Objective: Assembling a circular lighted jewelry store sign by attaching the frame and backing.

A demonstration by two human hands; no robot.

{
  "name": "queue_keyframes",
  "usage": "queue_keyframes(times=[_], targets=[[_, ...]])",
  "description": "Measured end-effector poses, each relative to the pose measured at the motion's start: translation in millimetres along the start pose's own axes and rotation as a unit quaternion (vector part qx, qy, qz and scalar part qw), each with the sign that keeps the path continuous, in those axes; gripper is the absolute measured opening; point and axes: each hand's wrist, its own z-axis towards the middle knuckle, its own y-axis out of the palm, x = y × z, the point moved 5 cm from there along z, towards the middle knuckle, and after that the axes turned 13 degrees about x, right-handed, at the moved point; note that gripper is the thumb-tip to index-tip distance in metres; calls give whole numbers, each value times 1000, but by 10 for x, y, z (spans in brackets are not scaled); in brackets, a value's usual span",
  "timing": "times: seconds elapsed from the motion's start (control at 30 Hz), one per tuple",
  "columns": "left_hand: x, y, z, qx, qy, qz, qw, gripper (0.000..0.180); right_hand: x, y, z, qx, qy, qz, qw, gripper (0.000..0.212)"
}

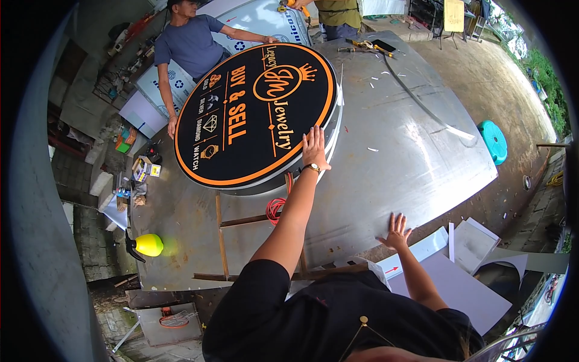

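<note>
A large round black sign with an orange ring and orange and white lettering sits on the metal-topped table. My left hand lies flat on the sign's near right edge, fingers stretched out and a watch at the wrist. Down on the table's near edge rests my right hand, fingers spread and holding nothing. Across the sign, a person in a blue-grey shirt has both hands at its rim. A coil of red wire and a thin brown metal frame show below the sign, next to my left forearm.
A yellow spray bottle stands at the table's left corner. Pliers, a dark phone and a long bent strip lie at the far side. Another person there holds a yellow power tool. A teal stool stands right.
</note>
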Motion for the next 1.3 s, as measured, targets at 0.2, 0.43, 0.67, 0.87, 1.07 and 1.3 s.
queue_keyframes(times=[0.2,0.43,0.67,0.87,1.07,1.3], targets=[[13,-19,3,-1,2,6,1000,146,14,22,14,11,-6,0,1000,132],[8,-21,2,1,0,0,1000,145,4,13,3,11,-6,-2,1000,132],[9,-7,-1,7,-2,-2,1000,145,9,23,5,20,-11,1,1000,132],[12,-2,5,10,-1,-2,1000,145,13,31,11,26,-11,6,1000,133],[-13,-5,-9,5,-6,6,1000,146,-43,-43,-23,-2,-3,-6,1000,130],[15,-26,0,3,0,19,1000,146,-32,-56,-33,3,-1,-3,1000,130]])
